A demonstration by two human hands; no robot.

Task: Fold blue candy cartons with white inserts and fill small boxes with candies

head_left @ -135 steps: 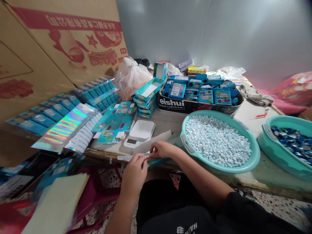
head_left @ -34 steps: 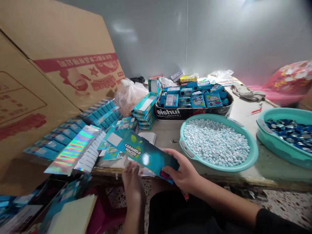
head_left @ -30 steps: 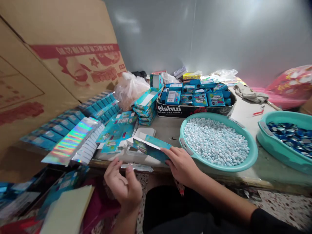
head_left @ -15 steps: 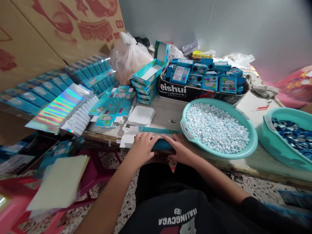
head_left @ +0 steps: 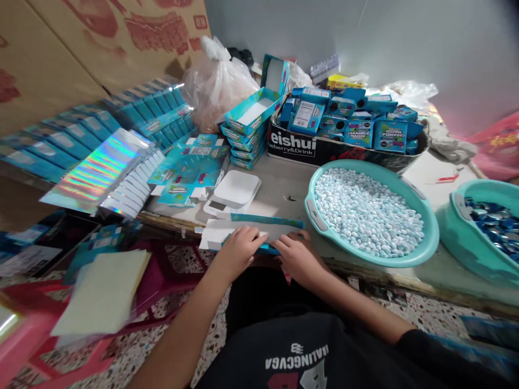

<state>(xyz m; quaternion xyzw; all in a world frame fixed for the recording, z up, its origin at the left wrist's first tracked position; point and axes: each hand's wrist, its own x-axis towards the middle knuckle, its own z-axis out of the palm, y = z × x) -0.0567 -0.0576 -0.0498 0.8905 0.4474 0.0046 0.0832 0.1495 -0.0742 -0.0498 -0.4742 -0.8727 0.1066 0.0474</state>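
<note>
A flat teal-and-white carton blank (head_left: 243, 229) lies white side up at the table's near edge. My left hand (head_left: 239, 251) presses on its left part with fingers bent over the card. My right hand (head_left: 298, 256) holds its right part, fingers curled on the near flap. A small white scale (head_left: 235, 192) sits just behind the blank. More printed flat blanks (head_left: 186, 173) lie to the left of the scale.
A teal basin of pale blue candies (head_left: 425, 254) stands right of my hands, a second teal basin with dark blue pieces (head_left: 450, 227) further right. Behind are stacked open trays (head_left: 247, 127), a black box of filled cartons (head_left: 300, 148), holographic sheets (head_left: 97, 175), a plastic bag (head_left: 214, 89).
One second ago my right hand held the blank in the air and my left was free. Now the blank lies on the table edge with both hands on it.
</note>
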